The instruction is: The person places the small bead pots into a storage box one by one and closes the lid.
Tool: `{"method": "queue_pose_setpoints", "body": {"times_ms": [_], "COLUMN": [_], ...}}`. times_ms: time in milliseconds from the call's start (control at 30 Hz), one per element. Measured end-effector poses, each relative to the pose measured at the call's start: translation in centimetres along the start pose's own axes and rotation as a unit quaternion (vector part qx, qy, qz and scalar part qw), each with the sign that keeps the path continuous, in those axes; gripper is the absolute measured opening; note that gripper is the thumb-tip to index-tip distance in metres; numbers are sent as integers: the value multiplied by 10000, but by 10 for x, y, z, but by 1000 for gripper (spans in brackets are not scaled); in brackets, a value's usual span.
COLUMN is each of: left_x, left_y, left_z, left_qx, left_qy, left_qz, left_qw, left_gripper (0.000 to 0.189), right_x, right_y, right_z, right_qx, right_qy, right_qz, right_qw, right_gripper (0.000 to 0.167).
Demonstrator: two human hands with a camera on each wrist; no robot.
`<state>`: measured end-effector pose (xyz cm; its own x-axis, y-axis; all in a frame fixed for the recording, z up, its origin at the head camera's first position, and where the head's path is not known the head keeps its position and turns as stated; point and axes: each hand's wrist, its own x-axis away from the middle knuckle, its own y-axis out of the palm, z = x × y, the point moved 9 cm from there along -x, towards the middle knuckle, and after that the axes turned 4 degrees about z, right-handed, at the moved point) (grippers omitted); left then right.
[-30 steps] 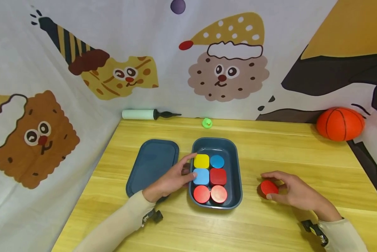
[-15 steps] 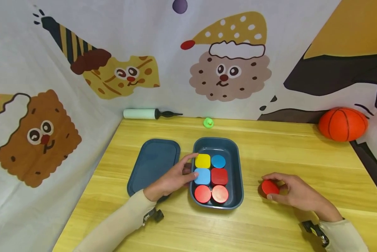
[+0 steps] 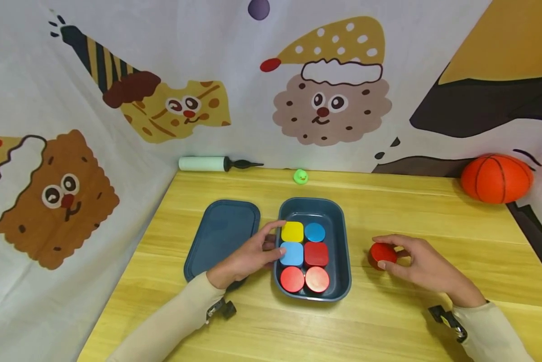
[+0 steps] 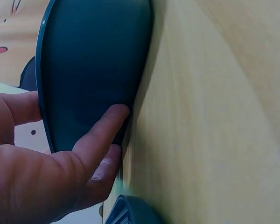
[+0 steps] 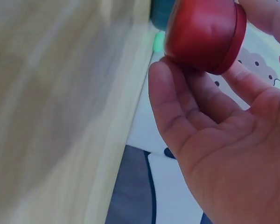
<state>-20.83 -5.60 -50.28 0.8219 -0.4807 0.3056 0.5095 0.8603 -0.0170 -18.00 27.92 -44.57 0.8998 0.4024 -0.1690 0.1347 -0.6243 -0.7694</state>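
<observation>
My right hand (image 3: 427, 264) holds a small red round tin (image 3: 382, 254) between thumb and fingers, to the right of the dark blue box (image 3: 341, 236). In the right wrist view the tin (image 5: 205, 35) is off the wooden table, tilted, with its wider rim towards the palm. My left hand (image 3: 248, 259) grips the box's left wall, thumb over the rim and fingers outside; the left wrist view shows them against the wall (image 4: 93, 70). Inside the box sit a yellow square tin (image 3: 292, 232), a blue round one, a light blue square one, a red square one and two red round ones.
A dark blue lid (image 3: 223, 236) lies left of the box, partly under the left forearm. Along the back are a pale green pump (image 3: 203, 164), a green rubber duck (image 3: 300, 176) and an orange basketball (image 3: 497, 179). A printed cloth hangs behind the table.
My right hand has lifted the red tin and moved it slightly away from me and to the left. The left hand keeps its hold on the box.
</observation>
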Motion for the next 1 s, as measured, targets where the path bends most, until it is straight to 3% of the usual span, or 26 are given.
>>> {"method": "queue_pose_setpoints", "body": {"times_ms": [667, 1000], "left_x": [-2, -2], "left_y": [0, -1], "left_z": [2, 0], "left_qx": [-3, 3], "left_qy": [18, 5], "left_qz": [-75, -48], "left_qw": [10000, 10000], "left_gripper": [68, 67], "right_x": [-57, -94], "right_y": [-16, -5], "right_z": [-29, -42], "right_qx": [-80, 50], "right_qy": [-325, -310], "right_qz": [483, 405], "right_qw": [9983, 9987], "right_gripper": [51, 54]}}
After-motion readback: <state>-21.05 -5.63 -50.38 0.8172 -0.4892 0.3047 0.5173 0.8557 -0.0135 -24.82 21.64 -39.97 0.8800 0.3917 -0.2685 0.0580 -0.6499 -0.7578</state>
